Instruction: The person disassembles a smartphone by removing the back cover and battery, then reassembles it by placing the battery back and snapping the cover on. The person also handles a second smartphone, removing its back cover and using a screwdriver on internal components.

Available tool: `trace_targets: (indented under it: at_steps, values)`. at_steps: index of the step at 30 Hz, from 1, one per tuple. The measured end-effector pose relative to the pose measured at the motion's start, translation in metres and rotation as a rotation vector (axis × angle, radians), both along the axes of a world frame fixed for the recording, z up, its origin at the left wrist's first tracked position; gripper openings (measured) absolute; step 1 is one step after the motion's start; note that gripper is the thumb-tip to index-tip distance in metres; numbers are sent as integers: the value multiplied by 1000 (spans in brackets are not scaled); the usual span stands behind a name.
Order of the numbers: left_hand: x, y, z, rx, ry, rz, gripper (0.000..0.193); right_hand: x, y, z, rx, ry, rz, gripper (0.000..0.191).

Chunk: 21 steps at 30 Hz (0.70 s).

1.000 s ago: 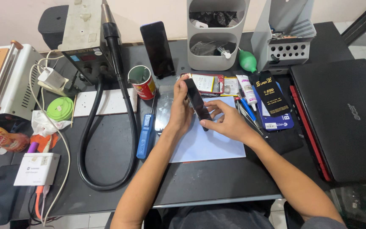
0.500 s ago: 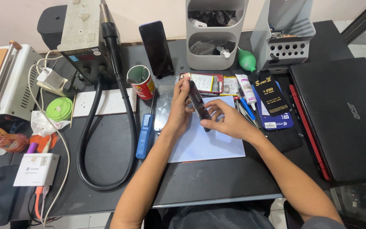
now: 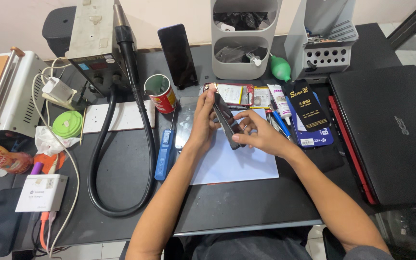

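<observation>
Both my hands hold a dark smartphone [image 3: 228, 119] tilted on edge above a white sheet [image 3: 237, 161] on the black desk mat. My left hand [image 3: 202, 123] grips its far end and left side. My right hand [image 3: 261, 135] pinches its near end, fingers curled round the lower edge. An opened phone back with a red frame [image 3: 232, 93] lies just beyond the hands.
A red can [image 3: 161, 94], a blue screwdriver [image 3: 164, 153] and a black hose [image 3: 106, 168] from a grey rework station [image 3: 92, 38] lie left. A second phone [image 3: 178, 55] leans upright at the back. A closed black laptop [image 3: 393, 132] sits right; glue tubes and packets [image 3: 309, 115] sit between.
The phone has tilted slightly and my right hand has shifted along its near end. Both hands stay over the white sheet.
</observation>
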<state>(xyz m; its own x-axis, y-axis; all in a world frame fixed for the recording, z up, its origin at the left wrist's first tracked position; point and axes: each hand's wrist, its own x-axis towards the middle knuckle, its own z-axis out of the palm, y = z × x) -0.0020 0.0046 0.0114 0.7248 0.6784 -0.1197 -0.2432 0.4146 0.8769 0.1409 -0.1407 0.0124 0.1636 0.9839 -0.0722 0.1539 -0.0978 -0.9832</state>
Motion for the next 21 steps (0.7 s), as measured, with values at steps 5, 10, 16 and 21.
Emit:
trace_targets:
  at_steps: [5, 10, 16, 21]
  values:
    - [1, 2, 0, 13, 25, 14, 60, 5, -1, -3, 9, 38, -38, 56]
    - [0, 5, -1, 6, 54, 10, 58, 10, 1, -8, 38, 148, -62, 50]
    - [-1, 6, -1, -33, 46, -15, 57, 17, 2, -7, 45, 256, -112, 50]
    - [0, 4, -1, -83, 15, -23, 57, 23, -4, -1, 66, 355, -148, 51]
